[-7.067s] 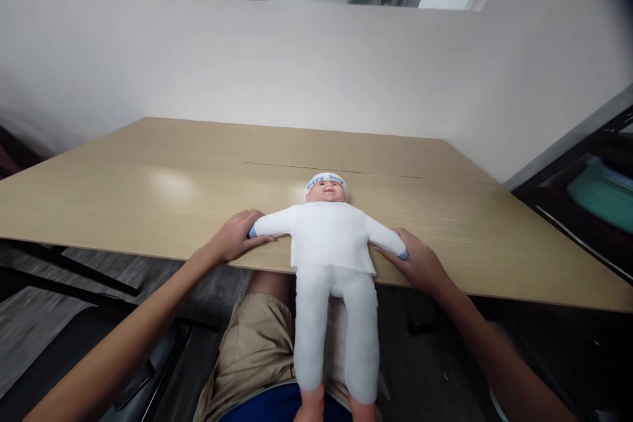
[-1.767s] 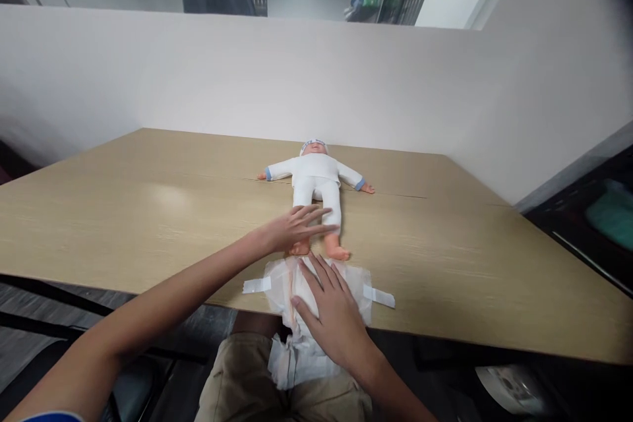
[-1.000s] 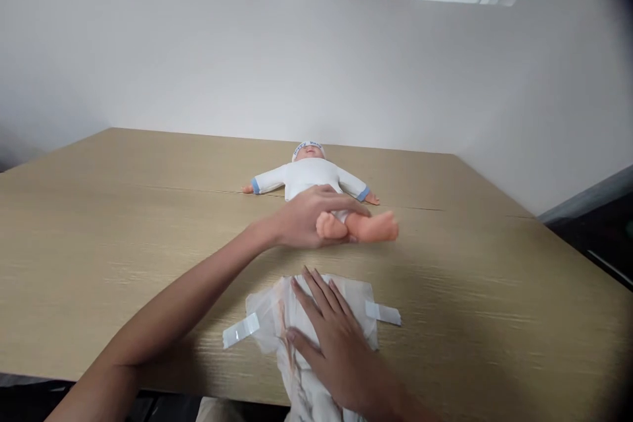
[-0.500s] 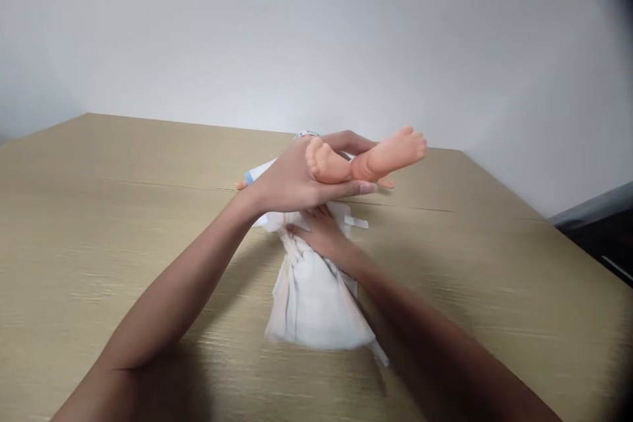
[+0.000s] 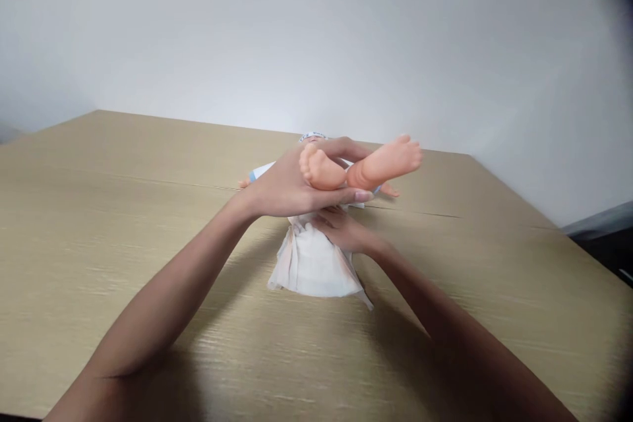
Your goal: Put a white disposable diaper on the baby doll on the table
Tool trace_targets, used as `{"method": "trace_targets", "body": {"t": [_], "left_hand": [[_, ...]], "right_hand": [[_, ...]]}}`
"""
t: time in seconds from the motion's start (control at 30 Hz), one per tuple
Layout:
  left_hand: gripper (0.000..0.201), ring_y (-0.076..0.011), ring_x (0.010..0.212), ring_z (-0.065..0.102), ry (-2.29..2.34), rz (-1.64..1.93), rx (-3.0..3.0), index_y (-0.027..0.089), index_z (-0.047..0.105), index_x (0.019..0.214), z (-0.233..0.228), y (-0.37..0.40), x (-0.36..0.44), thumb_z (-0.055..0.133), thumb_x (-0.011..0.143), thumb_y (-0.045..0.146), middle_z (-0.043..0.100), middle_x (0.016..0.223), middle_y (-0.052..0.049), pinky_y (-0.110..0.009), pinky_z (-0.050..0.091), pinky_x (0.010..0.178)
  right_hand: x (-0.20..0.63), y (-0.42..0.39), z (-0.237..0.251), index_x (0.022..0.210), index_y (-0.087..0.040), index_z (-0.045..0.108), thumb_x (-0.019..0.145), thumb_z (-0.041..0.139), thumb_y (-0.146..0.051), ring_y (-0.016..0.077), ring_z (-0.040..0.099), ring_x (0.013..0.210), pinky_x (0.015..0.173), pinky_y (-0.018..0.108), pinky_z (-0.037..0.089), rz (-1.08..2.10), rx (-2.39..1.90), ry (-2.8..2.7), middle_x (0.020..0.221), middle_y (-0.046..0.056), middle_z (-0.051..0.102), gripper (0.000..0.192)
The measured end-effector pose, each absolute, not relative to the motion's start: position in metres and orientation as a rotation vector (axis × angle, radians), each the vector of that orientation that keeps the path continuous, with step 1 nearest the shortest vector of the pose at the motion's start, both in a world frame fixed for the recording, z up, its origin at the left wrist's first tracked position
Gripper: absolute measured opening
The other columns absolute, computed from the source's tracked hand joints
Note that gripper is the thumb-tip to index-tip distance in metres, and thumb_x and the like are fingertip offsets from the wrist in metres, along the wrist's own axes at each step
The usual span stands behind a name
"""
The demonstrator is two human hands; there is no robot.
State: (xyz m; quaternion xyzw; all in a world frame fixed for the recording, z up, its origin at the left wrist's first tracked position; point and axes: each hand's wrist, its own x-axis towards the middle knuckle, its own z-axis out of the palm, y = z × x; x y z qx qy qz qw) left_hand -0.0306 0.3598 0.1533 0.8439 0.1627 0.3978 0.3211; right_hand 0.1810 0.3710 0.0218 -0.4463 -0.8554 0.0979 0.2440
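A baby doll (image 5: 376, 165) in white clothes lies on its back on the wooden table (image 5: 123, 211), head towards the wall. My left hand (image 5: 291, 184) grips its two ankles and holds the bare feet raised above the table. A white diaper (image 5: 311, 267) lies under the lifted legs, its near end spread towards me. My right hand (image 5: 343, 231) presses flat on the diaper just below the left hand. Most of the doll's body and head is hidden behind my hands.
A white partition wall (image 5: 316, 46) runs along the far edge of the table. A seam (image 5: 469, 214) crosses the tabletop near the doll. A dark area (image 5: 608, 244) lies past the table's right edge.
The diaper has slid farther under the doll's raised legs, pushed by my right hand. My left hand keeps the feet lifted, a touch lower than half a second ago.
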Motion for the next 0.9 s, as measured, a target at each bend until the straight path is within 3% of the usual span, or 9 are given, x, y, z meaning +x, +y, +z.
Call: {"method": "trace_targets", "body": {"t": [0.13, 0.23, 0.33, 0.47, 0.6, 0.77, 0.9], "left_hand": [[0.042, -0.025, 0.115, 0.074, 0.428, 1.01, 2.171, 0.02, 0.074, 0.128, 0.145, 0.352, -0.03, 0.082, 0.094, 0.043, 0.077, 0.13, -0.009, -0.036, 0.059, 0.098], [0.043, -0.0248, 0.119, 0.072, 0.452, 0.976, 2.189, 0.021, 0.074, 0.129, 0.132, 0.344, -0.026, 0.082, 0.093, 0.043, 0.077, 0.131, -0.008, -0.037, 0.056, 0.102], [0.048, -0.0248, 0.117, 0.072, 0.458, 0.945, 2.238, 0.022, 0.074, 0.132, 0.117, 0.336, -0.023, 0.084, 0.09, 0.044, 0.078, 0.131, -0.008, -0.039, 0.056, 0.103], [0.049, -0.0246, 0.117, 0.072, 0.443, 0.964, 2.309, 0.023, 0.072, 0.135, 0.105, 0.326, -0.029, 0.082, 0.091, 0.043, 0.077, 0.132, -0.009, -0.041, 0.055, 0.104], [0.043, -0.0263, 0.123, 0.069, 0.483, 0.915, 2.451, 0.023, 0.072, 0.133, 0.099, 0.317, -0.059, 0.077, 0.096, 0.044, 0.076, 0.134, -0.01, -0.045, 0.051, 0.112], [0.035, -0.0302, 0.134, 0.062, 0.491, 0.658, 2.668, 0.022, 0.075, 0.129, 0.07, 0.311, -0.107, 0.072, 0.097, 0.034, 0.075, 0.137, -0.012, -0.049, 0.046, 0.12], [0.057, -0.0334, 0.15, 0.05, 0.487, 0.507, 2.789, 0.022, 0.067, 0.145, 0.038, 0.313, -0.125, 0.068, 0.089, 0.015, 0.067, 0.153, -0.012, -0.055, 0.041, 0.125]], "right_hand": [[0.217, 0.313, 0.033, 0.136, -0.025, 0.072, 0.111, 0.052, -0.044, 0.0305, 0.064, 0.139, 0.119, 0.051, 0.052, 0.445, -1.303, -2.294, 0.146, 0.008, 0.072, 0.037], [0.225, 0.283, 0.042, 0.137, -0.023, 0.067, 0.103, 0.065, -0.053, 0.0355, 0.068, 0.131, 0.113, 0.058, 0.054, 0.345, -1.446, -1.973, 0.139, 0.013, 0.074, 0.045], [0.214, 0.272, 0.054, 0.149, -0.022, 0.056, 0.097, 0.072, -0.054, 0.0362, 0.061, 0.14, 0.118, 0.058, 0.05, 0.248, -1.328, -1.852, 0.149, 0.015, 0.066, 0.063], [0.199, 0.274, 0.07, 0.157, -0.024, 0.052, 0.101, 0.066, -0.046, 0.0319, 0.053, 0.15, 0.126, 0.054, 0.043, 0.327, -1.102, -1.972, 0.161, 0.012, 0.058, 0.062], [0.216, 0.27, 0.073, 0.149, -0.025, 0.06, 0.101, 0.061, -0.033, 0.0288, 0.06, 0.143, 0.123, 0.049, 0.047, 0.438, -0.981, -2.151, 0.152, 0.009, 0.066, 0.049], [0.259, 0.261, 0.04, 0.137, -0.025, 0.071, 0.097, 0.049, -0.02, 0.0291, 0.056, 0.148, 0.122, 0.052, 0.047, 0.28, -0.927, -2.458, 0.152, 0.01, 0.066, 0.046], [0.271, 0.264, 0.011, 0.132, -0.023, 0.075, 0.1, 0.04, -0.012, 0.0256, 0.055, 0.151, 0.123, 0.05, 0.046, 0.132, -0.927, -2.543, 0.149, 0.011, 0.069, 0.048]]}}
